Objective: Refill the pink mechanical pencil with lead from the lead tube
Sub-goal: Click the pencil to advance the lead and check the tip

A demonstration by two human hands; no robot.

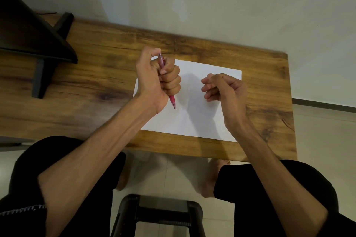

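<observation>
Paper (194, 106) under hands, shelf bracket (44, 59) left.

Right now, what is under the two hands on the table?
A white paper sheet lies on the wooden table under both hands. The left hand grips the pink mechanical pencil. Whatever the curled right hand holds is hidden.

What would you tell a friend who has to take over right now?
Left hand: fist shut around the pink mechanical pencil, tip pointing down over the white paper.
Right hand: curled loosely above the paper; I cannot tell if it pinches anything.
Lead tube: not in sight.
Done: pencil picked up.
Left: cannot tell whether lead has gone in, so check first.
</observation>
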